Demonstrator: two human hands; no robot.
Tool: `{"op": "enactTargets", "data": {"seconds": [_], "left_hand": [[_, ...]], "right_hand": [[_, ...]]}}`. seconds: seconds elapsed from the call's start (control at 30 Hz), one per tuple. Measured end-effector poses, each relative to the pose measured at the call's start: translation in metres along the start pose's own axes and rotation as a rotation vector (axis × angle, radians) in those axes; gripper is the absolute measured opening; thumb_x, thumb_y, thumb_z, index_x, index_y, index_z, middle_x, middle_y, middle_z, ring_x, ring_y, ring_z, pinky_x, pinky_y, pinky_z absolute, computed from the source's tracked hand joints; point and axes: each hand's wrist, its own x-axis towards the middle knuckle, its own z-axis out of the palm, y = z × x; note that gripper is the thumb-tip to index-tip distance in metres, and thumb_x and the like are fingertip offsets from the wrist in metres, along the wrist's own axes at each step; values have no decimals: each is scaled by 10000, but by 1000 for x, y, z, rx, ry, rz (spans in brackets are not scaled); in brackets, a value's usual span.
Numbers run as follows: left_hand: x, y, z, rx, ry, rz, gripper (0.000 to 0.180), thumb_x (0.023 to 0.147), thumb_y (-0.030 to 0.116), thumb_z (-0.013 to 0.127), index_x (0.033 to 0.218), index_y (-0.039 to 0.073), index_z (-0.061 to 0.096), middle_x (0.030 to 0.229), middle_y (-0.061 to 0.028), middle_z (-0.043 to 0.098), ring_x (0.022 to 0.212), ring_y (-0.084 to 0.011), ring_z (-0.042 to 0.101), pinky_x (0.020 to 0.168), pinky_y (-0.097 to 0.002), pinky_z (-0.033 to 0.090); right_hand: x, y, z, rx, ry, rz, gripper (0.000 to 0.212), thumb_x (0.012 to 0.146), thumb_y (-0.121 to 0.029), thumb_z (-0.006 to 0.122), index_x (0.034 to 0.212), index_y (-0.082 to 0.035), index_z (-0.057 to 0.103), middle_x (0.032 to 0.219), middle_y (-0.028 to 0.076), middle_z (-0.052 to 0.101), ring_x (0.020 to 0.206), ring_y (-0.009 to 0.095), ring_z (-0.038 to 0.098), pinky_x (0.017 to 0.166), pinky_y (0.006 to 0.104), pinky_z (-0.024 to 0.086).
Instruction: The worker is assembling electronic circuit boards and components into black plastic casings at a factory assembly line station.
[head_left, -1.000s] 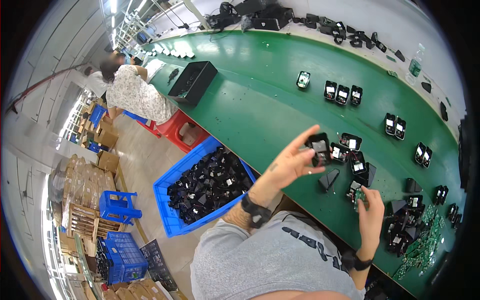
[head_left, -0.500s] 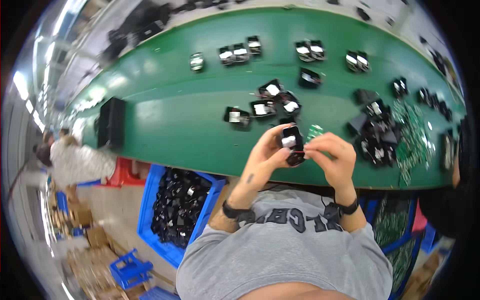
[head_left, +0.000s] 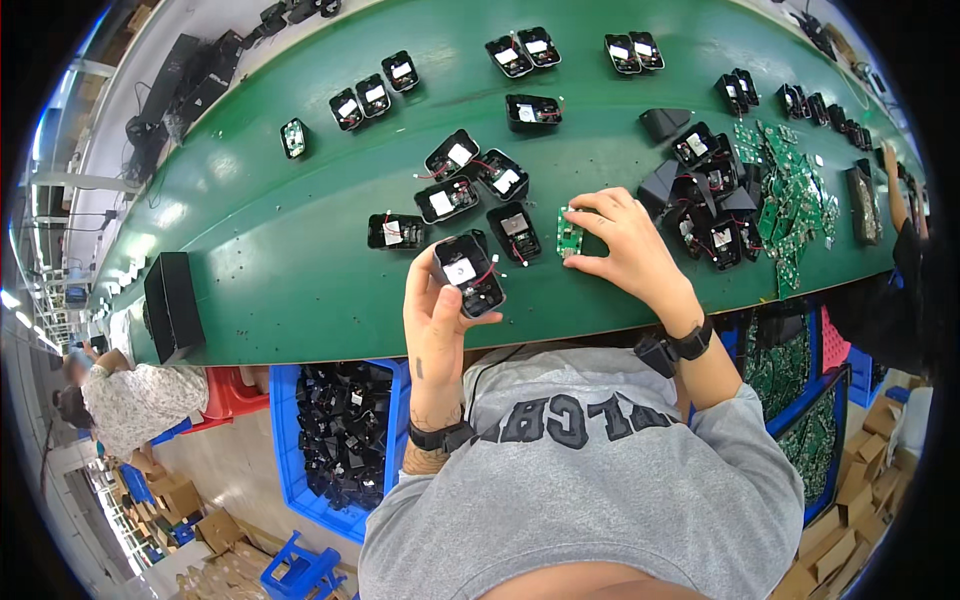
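My left hand (head_left: 436,318) is closed round a black plastic housing (head_left: 468,273), tilted with its open side up. Inside it are a white label and a red wire lead with a small white connector. My right hand (head_left: 630,245) has its thumb and fingers on opposite ends of a small green circuit board (head_left: 569,233) at the table surface. Between the two hands lies another open black housing (head_left: 514,233) with a wire lead. More housings (head_left: 447,199) sit in a loose group beyond my left hand.
The green table (head_left: 300,270) carries several spaced-out housings (head_left: 373,95) along its far side. To the right are a heap of black housings (head_left: 715,195) and a pile of circuit boards (head_left: 795,200). A black box (head_left: 172,305) stands left; a blue crate (head_left: 288,450) of black parts is below.
My right hand has left the wire at the held housing and moved onto the circuit board. My left hand still holds the housing, now farther from the right hand. The whole view has shifted.
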Motion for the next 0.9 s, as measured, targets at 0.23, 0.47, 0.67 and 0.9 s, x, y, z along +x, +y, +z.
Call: {"op": "enactTargets", "data": {"seconds": [0.23,0.47,0.67,0.9], "left_hand": [[15,0,14,345,-34,222,598,828,133,766,1332,27,461,1183,-96,568,1005,-150,615,786,-276,567],[19,7,38,307,-114,126,579,813,97,779,1306,31,482,1175,-106,602,1010,-166,640,836,-282,555],[17,9,47,322,-83,84,599,797,167,767,1306,-1,499,1143,-84,581,1005,-147,602,856,-266,498],[18,10,48,359,-103,69,596,804,149,773,1310,1,495,1156,-90,583,1022,-154,607,879,-273,499]], "right_hand": [[-4,-4,-10,971,95,192,441,709,-148,792,1084,-9,608,1347,167,537,1187,220,548,982,358,434],[-11,-21,3,1274,179,-10,473,723,-148,784,1119,-20,560,1357,247,512,1267,326,505,1041,448,404],[-10,-24,-2,1227,132,81,538,710,-117,780,1187,6,563,1385,260,492,1282,328,499,1066,438,395],[-11,-20,-4,1195,153,3,551,688,-85,765,1197,24,585,1382,253,497,1275,328,504,1075,431,391]]}}
